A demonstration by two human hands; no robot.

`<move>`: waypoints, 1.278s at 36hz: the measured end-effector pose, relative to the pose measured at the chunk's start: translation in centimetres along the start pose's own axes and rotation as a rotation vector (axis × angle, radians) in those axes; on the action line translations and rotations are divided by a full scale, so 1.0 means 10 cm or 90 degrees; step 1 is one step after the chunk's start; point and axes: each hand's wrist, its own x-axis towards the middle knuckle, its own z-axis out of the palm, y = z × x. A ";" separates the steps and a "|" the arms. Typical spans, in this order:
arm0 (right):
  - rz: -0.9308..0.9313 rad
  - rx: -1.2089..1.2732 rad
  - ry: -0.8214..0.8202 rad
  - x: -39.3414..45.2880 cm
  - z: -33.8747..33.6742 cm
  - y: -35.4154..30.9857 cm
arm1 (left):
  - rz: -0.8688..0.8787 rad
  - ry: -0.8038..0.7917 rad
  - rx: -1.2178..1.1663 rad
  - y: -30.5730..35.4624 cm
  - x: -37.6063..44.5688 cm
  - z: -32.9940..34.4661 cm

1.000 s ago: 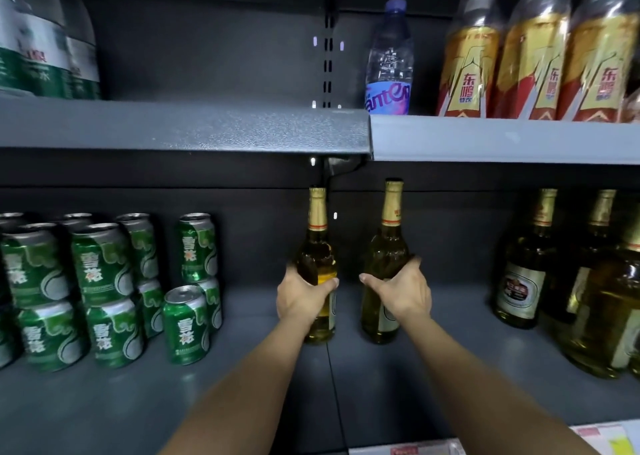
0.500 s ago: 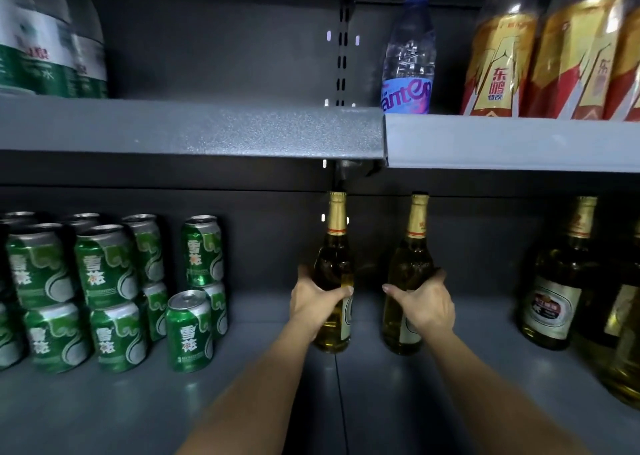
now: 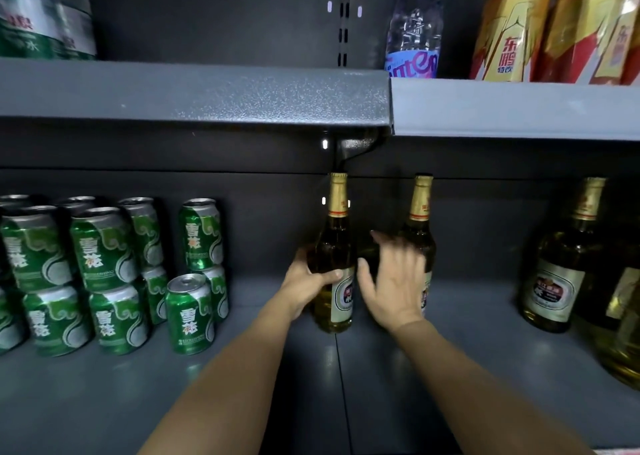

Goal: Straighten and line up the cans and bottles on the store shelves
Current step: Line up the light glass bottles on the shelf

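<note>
Beer bottles of pale amber glass with gold foil necks stand upright near the middle of the lower grey metal shelf [image 3: 450, 368]: the left bottle [image 3: 334, 274] beside the seam between shelf panels, the right bottle [image 3: 420, 226] at about 3 o'clock from it, a gap between them. At 9 o'clock sit stacked green drink cans [image 3: 104, 274], with one lone green can [image 3: 188, 316] out in front of the stack; at 3 o'clock stand larger brown-labelled beer bottles [image 3: 554, 281].

Risk, as I judge it: the two tall bottles are narrow-based, and a sideways shove at shoulder height could tip one into the other, or knock glass on glass as the gap closes.

The left hand [image 3: 304, 285] wraps the left bottle's body, thumb across the front above the label. The right hand [image 3: 394, 281] is blurred, fingers spread and straight in front of the right bottle, grasping nothing; whether it touches the glass I cannot tell.
</note>
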 end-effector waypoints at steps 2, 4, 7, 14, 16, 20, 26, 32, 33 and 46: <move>0.098 0.119 -0.116 0.08 0.01 -0.16 | 0.012 -0.022 0.003 0.01 0.00 -0.04; 0.229 0.247 -0.255 0.16 0.09 -0.21 | 0.011 -0.031 0.021 -0.02 -0.01 -0.04; 0.447 0.460 -0.357 0.27 0.21 -0.23 | -0.007 -0.017 0.093 -0.13 -0.04 0.03; 0.417 0.223 -0.369 0.26 0.35 -0.29 | 0.007 0.127 0.196 -0.28 -0.23 0.42; 0.400 0.174 -0.353 0.26 0.32 -0.34 | 0.000 0.154 0.172 -0.27 -0.21 0.43; 0.391 0.173 -0.361 0.25 0.34 -0.38 | -0.009 0.126 0.152 -0.28 -0.15 0.29; 0.368 0.235 -0.425 0.23 0.40 -0.44 | 0.011 0.141 0.140 -0.33 -0.11 0.10; 0.369 0.249 -0.415 0.26 0.46 -0.53 | 0.010 0.153 0.111 -0.38 -0.06 0.02; 0.368 0.251 -0.416 0.26 0.47 -0.54 | 0.009 0.156 0.107 -0.39 -0.06 0.02; 0.376 0.096 0.084 0.10 0.01 -0.15 | 0.016 0.151 0.139 -0.40 -0.02 0.04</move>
